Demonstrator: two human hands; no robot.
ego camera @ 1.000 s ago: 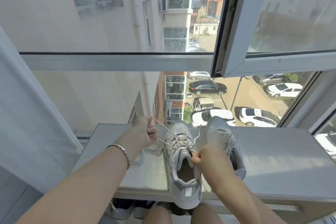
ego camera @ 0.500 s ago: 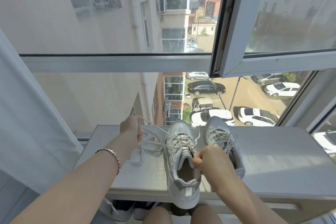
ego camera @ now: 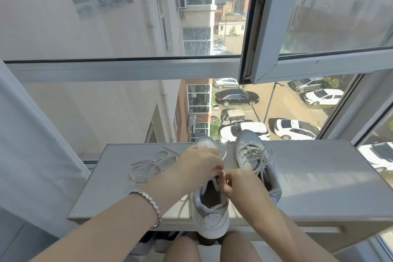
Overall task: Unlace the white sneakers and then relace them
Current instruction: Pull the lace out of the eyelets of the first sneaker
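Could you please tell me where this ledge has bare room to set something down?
Bare: the ledge right of the right sneaker, to its far end. Crowded: the middle, where left hand and right hand work the left sneaker, loose lace piled alongside.

Counts: 2 white sneakers, left sneaker (ego camera: 210,220) and right sneaker (ego camera: 252,155), only the right one visibly laced; 1 loose lace (ego camera: 148,166); 2 hands, left hand (ego camera: 197,164) and right hand (ego camera: 242,184); 1 bracelet (ego camera: 150,201); 1 window sill (ego camera: 319,176); 1 curtain (ego camera: 32,144); 2 bare knees; at least 7 parked cars outside
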